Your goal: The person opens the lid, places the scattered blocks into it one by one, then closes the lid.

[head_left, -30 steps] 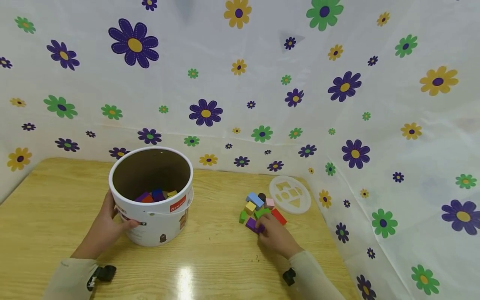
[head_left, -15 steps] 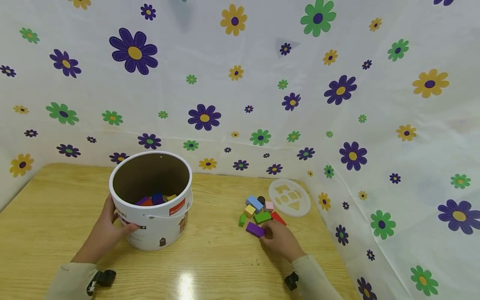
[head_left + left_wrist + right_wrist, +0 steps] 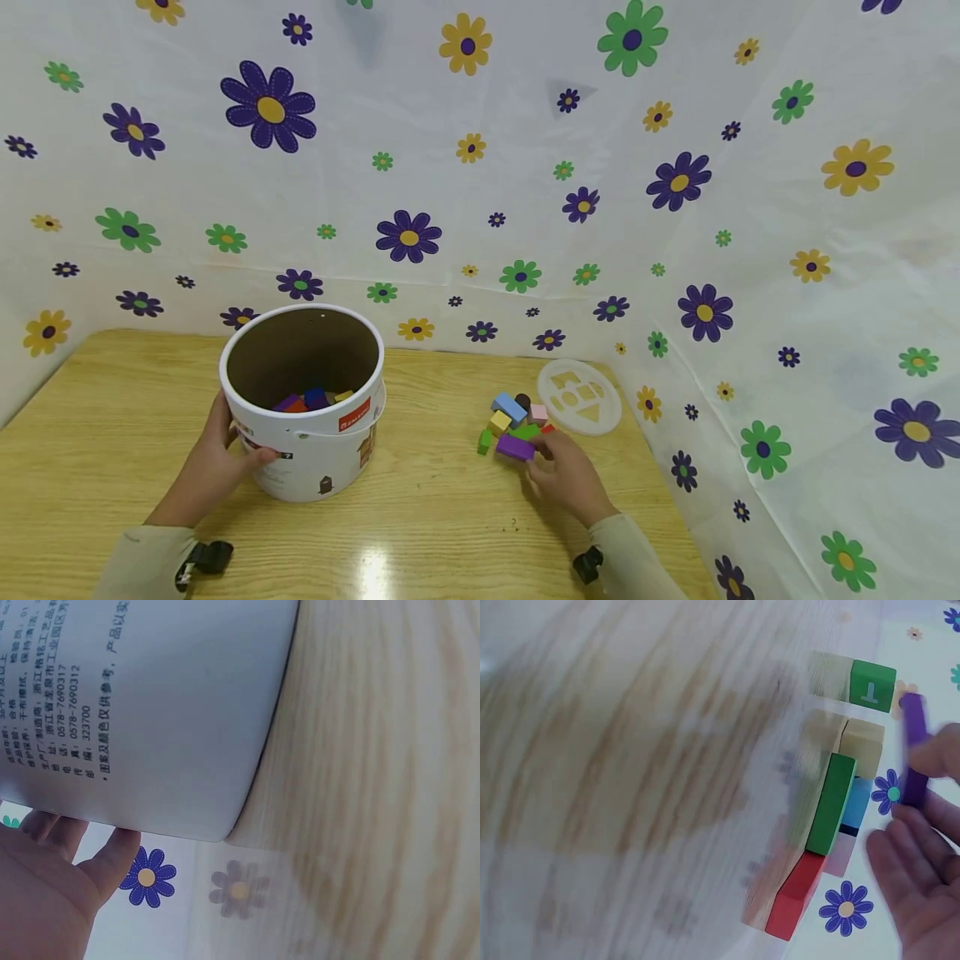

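My right hand (image 3: 568,477) pinches a purple block (image 3: 516,448) between thumb and fingers. In the right wrist view that purple block (image 3: 914,754) is held up off the table, apart from the other blocks. Below and around it lie a green block (image 3: 832,804), a red block (image 3: 795,896), a light blue block (image 3: 509,407), a yellow block (image 3: 500,422) and a small green block (image 3: 484,442). My left hand (image 3: 210,462) holds the side of a white bucket (image 3: 315,458), thumb on the front and fingers behind. Several coloured blocks (image 3: 315,398) lie inside the bucket.
A round cream lid (image 3: 580,397) with shaped holes lies behind the loose blocks at the right. A pink block (image 3: 538,414) and a dark round piece (image 3: 522,401) are in the pile. A flowered sheet (image 3: 450,183) borders the wooden table (image 3: 427,533) at back and right.
My right hand has taken the purple block from the tabletop and raised it slightly. The left hand and bucket stay in place, while the head view has tipped slightly upward.
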A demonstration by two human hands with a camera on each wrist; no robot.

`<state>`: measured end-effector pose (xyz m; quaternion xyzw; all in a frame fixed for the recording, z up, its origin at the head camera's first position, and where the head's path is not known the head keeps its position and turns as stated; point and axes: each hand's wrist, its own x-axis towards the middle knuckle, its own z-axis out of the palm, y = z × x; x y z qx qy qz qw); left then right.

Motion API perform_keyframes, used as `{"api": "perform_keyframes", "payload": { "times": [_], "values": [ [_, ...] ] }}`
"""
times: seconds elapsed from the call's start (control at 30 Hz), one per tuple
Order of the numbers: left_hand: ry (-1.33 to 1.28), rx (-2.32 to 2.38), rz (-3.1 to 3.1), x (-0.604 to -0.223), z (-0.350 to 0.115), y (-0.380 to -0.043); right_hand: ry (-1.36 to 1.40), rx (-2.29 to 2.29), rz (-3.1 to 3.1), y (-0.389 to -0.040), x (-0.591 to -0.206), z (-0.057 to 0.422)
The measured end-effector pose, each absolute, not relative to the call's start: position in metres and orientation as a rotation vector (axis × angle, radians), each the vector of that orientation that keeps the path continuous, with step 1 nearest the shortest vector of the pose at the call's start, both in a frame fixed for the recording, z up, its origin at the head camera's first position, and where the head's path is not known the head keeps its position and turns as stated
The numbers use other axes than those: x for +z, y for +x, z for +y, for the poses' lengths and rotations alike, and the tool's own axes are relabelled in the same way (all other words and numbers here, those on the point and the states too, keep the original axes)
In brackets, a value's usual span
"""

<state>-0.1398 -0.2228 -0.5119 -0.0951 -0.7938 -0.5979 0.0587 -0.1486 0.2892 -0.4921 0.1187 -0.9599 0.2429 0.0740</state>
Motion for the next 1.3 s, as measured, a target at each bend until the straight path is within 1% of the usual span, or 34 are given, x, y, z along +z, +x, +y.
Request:
{"api": "perform_keyframes", "payload": {
  "times": [0.17, 0.43, 0.77, 1.0, 1.3],
  "values": [
    [-0.283, -1.810, -2.406, -0.512, -0.222, -0.140, 0.441, 0.732, -2.649, -0.153, -0.492, 0.287],
    [-0.279, -1.798, -2.411, -0.512, -0.222, -0.140, 0.486, 0.818, -2.509, -0.165, -0.472, 0.265],
    [-0.300, -1.800, -2.393, -0.514, -0.223, -0.140, 0.585, 0.903, -2.425, -0.181, -0.444, 0.222],
    [-0.285, -1.817, -2.397, -0.513, -0.226, -0.139, 0.686, 0.972, -2.327, -0.192, -0.419, 0.183],
    [-0.259, -1.804, -2.443, -0.511, -0.224, -0.140, 0.834, 0.955, -2.276, -0.194, -0.397, 0.141]
  ]
}}
